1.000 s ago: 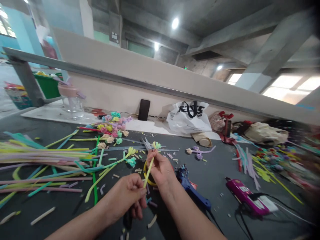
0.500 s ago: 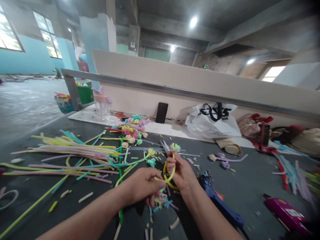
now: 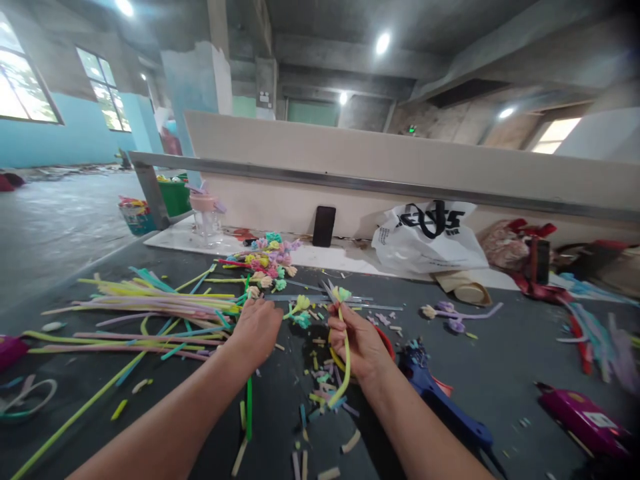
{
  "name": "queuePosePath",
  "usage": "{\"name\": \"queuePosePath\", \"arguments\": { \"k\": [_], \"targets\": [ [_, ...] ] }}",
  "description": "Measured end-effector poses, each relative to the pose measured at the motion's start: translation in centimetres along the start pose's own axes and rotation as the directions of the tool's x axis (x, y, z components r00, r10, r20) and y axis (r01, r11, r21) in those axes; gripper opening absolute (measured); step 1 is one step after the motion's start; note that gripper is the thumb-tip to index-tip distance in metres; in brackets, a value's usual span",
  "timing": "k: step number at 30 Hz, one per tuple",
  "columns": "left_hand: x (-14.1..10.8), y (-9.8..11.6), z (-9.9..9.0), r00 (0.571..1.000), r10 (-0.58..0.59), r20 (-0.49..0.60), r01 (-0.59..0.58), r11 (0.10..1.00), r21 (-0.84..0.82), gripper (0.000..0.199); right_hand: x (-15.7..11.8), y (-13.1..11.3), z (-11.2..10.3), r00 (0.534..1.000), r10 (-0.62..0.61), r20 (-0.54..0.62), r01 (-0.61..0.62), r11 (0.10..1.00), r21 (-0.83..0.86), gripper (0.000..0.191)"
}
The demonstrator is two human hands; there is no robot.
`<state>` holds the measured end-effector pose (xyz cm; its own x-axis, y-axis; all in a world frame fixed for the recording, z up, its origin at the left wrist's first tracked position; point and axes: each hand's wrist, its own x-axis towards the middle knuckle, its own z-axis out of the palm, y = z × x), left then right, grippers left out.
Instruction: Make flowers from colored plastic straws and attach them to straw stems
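Head view: nearest, cut offcuts (image 3: 351, 440) lie scattered on the dark worktop (image 3: 500, 363), below and between the two forearms. To the right, a blue glue gun (image 3: 453, 413) rests just beside the right forearm, and a magenta device (image 3: 577, 413) lies farther out toward the edge of view. The right hand (image 3: 363, 343) is closed on a yellow-green stem (image 3: 346, 373), its fingertips pinching the upper part just below a pale yellow and mint flower head (image 3: 342, 294), while the lower end hangs free and curves down over the offcuts. Scissor blades (image 3: 329, 289) project past those fingers; how they are held is hidden. The left hand (image 3: 257, 327) reaches palm down at the right end of a loose bundle of fuzzy stems (image 3: 165, 300); its fingertips are hidden, so whether it grips anything cannot be told. A purple sprig (image 3: 455, 317) lies apart on the right. Beyond the left hand sits a pile of flowers (image 3: 273, 257). At the back, a clear jar (image 3: 206, 223), an upright phone (image 3: 324, 225) and a white bag (image 3: 427, 243) stand before the pale partition (image 3: 280, 200).
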<state>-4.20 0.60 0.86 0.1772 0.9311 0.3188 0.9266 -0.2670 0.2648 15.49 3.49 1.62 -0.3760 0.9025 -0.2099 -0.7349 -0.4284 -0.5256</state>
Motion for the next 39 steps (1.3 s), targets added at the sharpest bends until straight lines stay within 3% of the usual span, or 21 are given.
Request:
{"name": "queuePosePath", "arguments": {
  "k": [3, 6, 9, 11, 13, 15, 17, 20, 26, 30, 35, 37, 39],
  "targets": [
    [0.3, 0.4, 0.1, 0.999, 0.002, -0.038, -0.002, 1.000, -0.008, 0.019, -0.1, 0.1, 0.2, 1.000, -0.009, 0.004, 0.009, 1.000, -0.015, 0.012],
    [0.9, 0.6, -1.0, 0.992, -0.008, -0.126, -0.002, 0.997, -0.076, 0.015, -0.4, -0.2, 0.4, 1.000, -0.018, 0.020, 0.019, 0.999, -0.033, 0.013],
    [1.4, 0.9, -3.1, 0.949, -0.134, -0.287, 0.031, 0.940, -0.339, 0.013, -0.6, -0.4, 0.5, 0.998, -0.046, 0.042, 0.047, 0.998, -0.038, 0.016],
    [1.3, 1.2, -4.4, 0.917, -0.307, -0.256, 0.042, 0.710, -0.703, 0.016, -0.7, -0.3, 0.6, 0.998, -0.054, 0.037, 0.056, 0.998, -0.042, 0.018],
    [1.1, 1.4, -5.0, 0.922, -0.373, -0.107, 0.066, 0.421, -0.905, 0.023, -0.7, -0.2, 0.6, 0.999, -0.039, 0.029, 0.040, 0.997, -0.059, 0.018],
    [0.8, 1.5, -5.0, 0.929, -0.369, -0.031, 0.082, 0.288, -0.954, 0.026, -0.6, 0.0, 0.5, 0.999, -0.026, 0.034, 0.029, 0.996, -0.082, 0.016],
    [0.5, 1.4, -4.4, 0.919, -0.393, -0.027, 0.074, 0.239, -0.968, 0.024, -0.6, 0.1, 0.5, 0.999, -0.027, 0.038, 0.031, 0.994, -0.109, 0.014],
    [0.3, 1.5, -3.5, 0.920, -0.393, 0.003, 0.090, 0.205, -0.975, 0.021, -0.8, 0.1, 0.5, 0.998, -0.019, 0.066, 0.031, 0.985, -0.171, 0.013],
    [0.3, 1.7, -2.3, 0.947, -0.320, 0.036, 0.140, 0.308, -0.941, 0.019, -1.4, 1.2, 1.1, 0.976, 0.075, 0.205, -0.004, 0.946, -0.325, 0.016],
    [0.3, 1.6, -1.5, 0.947, -0.315, 0.057, 0.164, 0.327, -0.931, 0.020, -1.6, 2.0, 1.4, 0.969, 0.129, 0.213, -0.038, 0.922, -0.386, 0.016],
    [0.4, 1.3, -0.9, 0.928, -0.358, -0.101, 0.102, 0.506, -0.856, 0.016, -1.8, 2.2, 1.5, 0.968, 0.183, 0.174, -0.088, 0.890, -0.448, 0.019],
    [0.4, 1.2, -0.8, 0.935, -0.349, -0.071, 0.109, 0.470, -0.876, 0.017, -1.8, 2.2, 1.5, 0.968, 0.188, 0.165, -0.097, 0.891, -0.444, 0.019],
    [0.4, 1.4, -0.8, 0.952, -0.304, 0.032, 0.132, 0.315, -0.940, 0.017, -1.7, 2.2, 1.5, 0.970, 0.177, 0.168, -0.090, 0.900, -0.427, 0.019]
  ]
}}
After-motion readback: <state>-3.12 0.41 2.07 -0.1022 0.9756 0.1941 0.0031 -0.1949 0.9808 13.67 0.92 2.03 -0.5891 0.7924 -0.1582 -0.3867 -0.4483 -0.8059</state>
